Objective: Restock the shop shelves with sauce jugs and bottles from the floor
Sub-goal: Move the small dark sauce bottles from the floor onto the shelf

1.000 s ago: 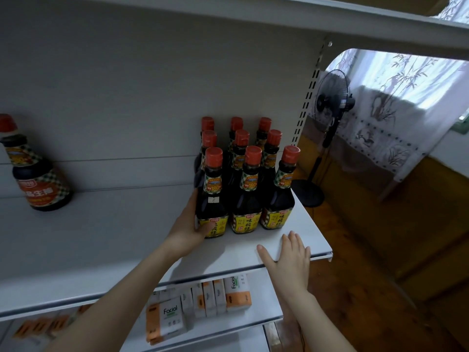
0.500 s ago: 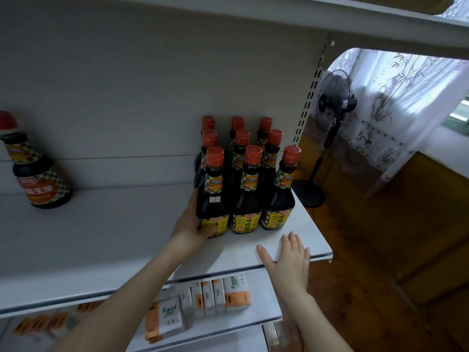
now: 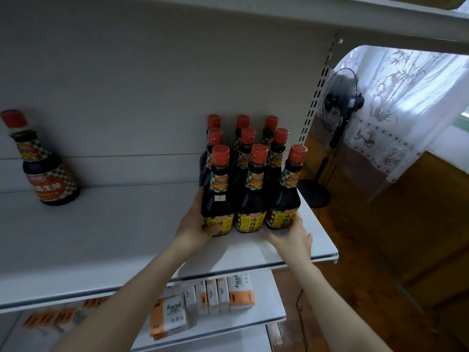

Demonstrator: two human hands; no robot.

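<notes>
Nine dark sauce bottles (image 3: 247, 179) with red caps stand upright in a tight three-by-three block at the centre of the frame, on the right end of the white shelf (image 3: 114, 240), their long axes vertical and their yellow labels facing the camera. The front row is the one in play. The front-left bottle (image 3: 217, 199) is flanked on its left side by the left hand (image 3: 196, 224), whose fingers curl round the base with the thumb across the lower label: a part-closed grip that appears to be on the bottle rather than lifting it. The front-right bottle (image 3: 285, 196) has the right hand (image 3: 291, 235) just below and in front of it, fingers loosely spread, fingertips touching or very nearly touching the foot of the label; whether it truly holds the bottle cannot be told from here. The front-middle bottle (image 3: 251, 199) stands untouched between the two hands. So the block lies directly ahead of and above both hands, each hand nearest its own corner, which suggests a squeeze or push to square the row toward the back panel. Well apart, at the far left of the frame, a larger jug (image 3: 45, 171) stands alone on the same shelf. Below, in the lower middle, tissue packs (image 3: 203, 298) line the next shelf down, and a standing fan (image 3: 340, 97) shows at the upper right.
</notes>
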